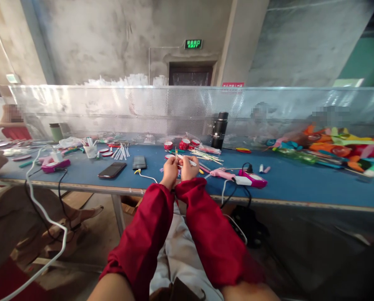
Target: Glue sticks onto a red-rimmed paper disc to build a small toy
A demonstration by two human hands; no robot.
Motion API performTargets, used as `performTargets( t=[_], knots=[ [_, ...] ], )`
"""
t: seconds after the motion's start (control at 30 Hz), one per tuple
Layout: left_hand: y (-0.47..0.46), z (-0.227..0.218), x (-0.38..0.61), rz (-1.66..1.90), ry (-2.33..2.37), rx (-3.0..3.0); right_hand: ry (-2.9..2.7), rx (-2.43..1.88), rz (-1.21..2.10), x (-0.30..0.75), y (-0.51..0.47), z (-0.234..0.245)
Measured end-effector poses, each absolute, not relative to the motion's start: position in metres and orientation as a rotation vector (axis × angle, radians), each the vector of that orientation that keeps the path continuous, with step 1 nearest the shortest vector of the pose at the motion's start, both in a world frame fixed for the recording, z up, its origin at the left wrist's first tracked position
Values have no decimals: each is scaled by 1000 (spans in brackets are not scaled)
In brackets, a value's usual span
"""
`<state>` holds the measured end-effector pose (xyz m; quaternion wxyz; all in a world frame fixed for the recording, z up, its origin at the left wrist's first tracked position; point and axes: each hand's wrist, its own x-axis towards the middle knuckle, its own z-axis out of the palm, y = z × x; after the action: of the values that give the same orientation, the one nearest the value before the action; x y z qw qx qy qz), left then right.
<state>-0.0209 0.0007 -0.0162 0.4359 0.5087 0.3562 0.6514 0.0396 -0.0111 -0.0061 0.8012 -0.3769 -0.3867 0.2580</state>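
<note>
Both hands are close together over the front part of the blue table, in red sleeves. My left hand (pixel 171 169) is closed around a thin pale stick (pixel 176 153) that points upward. My right hand (pixel 189 169) is closed on a small white object (pixel 193 163), too small to name, beside the left hand. Just beyond the hands lie red patterned rolls (pixel 184 144) and a bundle of thin pale sticks (pixel 210 156). A pink glue gun (pixel 221 173) rests right of my right hand.
A black phone (pixel 112 170), a dark device (pixel 139 162) on a cable and a white cup (pixel 90 151) lie left. A black thermos (pixel 220 130) stands by the perforated screen (pixel 161 108). Magenta power strip (pixel 254 179) and colourful balloon-like pieces (pixel 340 146) lie right. Another person sits at far left.
</note>
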Motion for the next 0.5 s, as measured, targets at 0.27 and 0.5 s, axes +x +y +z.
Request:
performTargets(
  t=[0.27,0.5],
  knots=[
    [-1,-15,-21,1595,867,1254,-824,-801,552,39,-12,-6],
    [-2,-15,-19,1594,856,1251,-801,-796,561,38,-12,-6]
  ],
)
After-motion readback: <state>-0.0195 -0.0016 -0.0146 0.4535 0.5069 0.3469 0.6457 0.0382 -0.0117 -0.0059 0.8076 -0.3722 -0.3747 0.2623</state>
